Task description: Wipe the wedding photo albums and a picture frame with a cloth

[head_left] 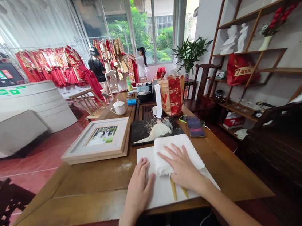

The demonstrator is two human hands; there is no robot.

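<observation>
My right hand (183,167) lies flat with fingers spread on a folded white towel (177,151). The towel rests on a white sheet or board (160,189) near the front edge of the wooden table (94,186). My left hand (140,187) lies open, palm down, on the white sheet just left of the towel. Two thin yellow sticks (174,190) poke out from under my right hand. Behind the towel lies a dark photo print (153,129) of a couple.
A framed photo (99,139) sits at the table's left, a phone (195,126) at the right. Farther back stand a white teapot (118,107), a tea tray and a red bag (172,95). Two people stand by racks of red garments. Shelves line the right wall.
</observation>
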